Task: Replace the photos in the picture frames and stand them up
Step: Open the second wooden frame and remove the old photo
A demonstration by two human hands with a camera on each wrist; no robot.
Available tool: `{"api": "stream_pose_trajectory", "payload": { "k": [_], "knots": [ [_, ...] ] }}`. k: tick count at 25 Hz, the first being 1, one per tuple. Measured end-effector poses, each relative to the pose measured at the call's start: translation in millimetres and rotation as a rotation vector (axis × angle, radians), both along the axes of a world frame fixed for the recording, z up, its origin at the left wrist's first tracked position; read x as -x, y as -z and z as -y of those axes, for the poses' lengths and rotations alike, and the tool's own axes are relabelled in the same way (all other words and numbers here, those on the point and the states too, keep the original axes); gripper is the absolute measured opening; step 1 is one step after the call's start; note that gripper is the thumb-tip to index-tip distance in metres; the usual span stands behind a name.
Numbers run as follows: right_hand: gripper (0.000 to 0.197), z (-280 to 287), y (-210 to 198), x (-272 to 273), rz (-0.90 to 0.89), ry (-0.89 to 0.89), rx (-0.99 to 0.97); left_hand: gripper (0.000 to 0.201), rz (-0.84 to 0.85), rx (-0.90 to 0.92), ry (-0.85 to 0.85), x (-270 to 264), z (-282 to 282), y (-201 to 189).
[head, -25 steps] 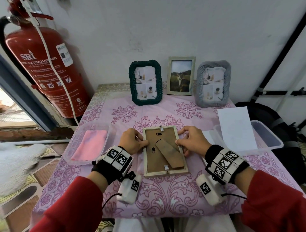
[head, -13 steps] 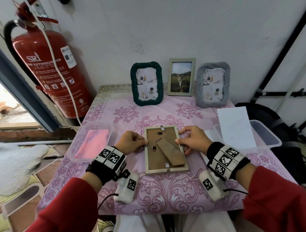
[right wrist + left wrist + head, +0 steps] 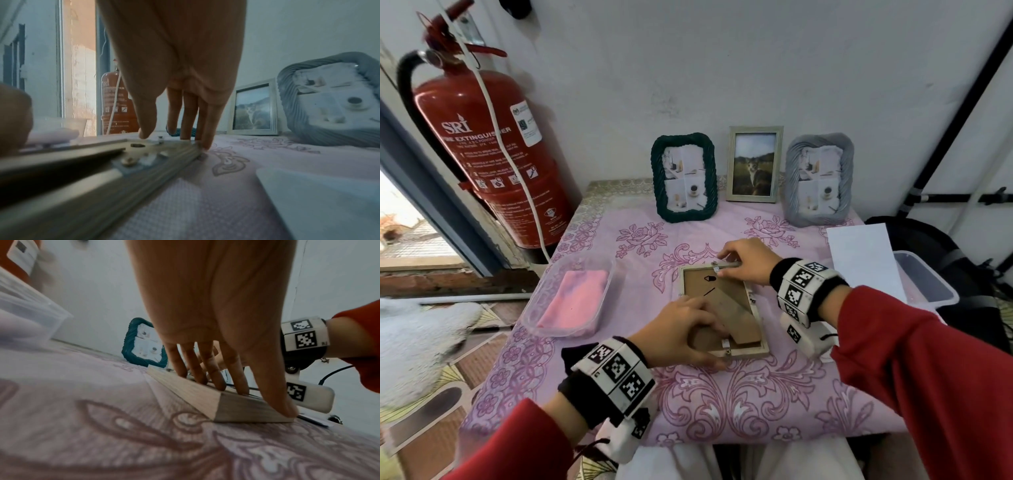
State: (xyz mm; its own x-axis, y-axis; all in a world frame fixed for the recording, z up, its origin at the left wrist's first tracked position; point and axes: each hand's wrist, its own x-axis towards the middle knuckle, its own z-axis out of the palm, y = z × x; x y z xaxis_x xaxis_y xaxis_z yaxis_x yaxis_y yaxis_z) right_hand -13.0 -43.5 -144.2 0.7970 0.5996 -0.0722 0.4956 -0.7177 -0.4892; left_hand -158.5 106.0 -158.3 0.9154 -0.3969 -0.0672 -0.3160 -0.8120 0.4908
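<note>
Well, the wooden frame (image 3: 703,291) lies face-down mid-way across the pink tablecloth (image 3: 756,411). The left hand (image 3: 678,332) presses straight fingers on its near-left corner, and the right hand (image 3: 748,262) seemingly pinches its far rail.

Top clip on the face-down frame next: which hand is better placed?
Right. The right hand pinches the frame's far edge beside the top clip; the left hand presses its near end down.

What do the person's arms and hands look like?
The left hand and right hand are bare. Red sleeves cover the arms. Each wrist wears a black band with white blocks bearing black square code markers. A white camera unit with a thin black cable hangs below each.
</note>
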Motion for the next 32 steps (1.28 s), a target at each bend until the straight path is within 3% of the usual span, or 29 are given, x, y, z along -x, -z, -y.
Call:
{"api": "stream_pose_trajectory", "payload": {
  "k": [6,18,32],
  "knots": [
    [0.037,-8.6,6.9,-5.8,0.121,0.034,0.081,0.045,-0.032,0.008,0.006,1.7,-3.5,1.5],
    [0.019,-3.8,11.5,-11.7,0.124,0.000,0.028,0.038,0.014,-0.009,-0.022,2.3,-0.4,-0.9],
    [0.014,-4.2,7.6,-16.2,0.085,-0.001,0.028,0.023,-0.005,0.167,-0.060,5.4,-7.2,5.8]
  ]
}}
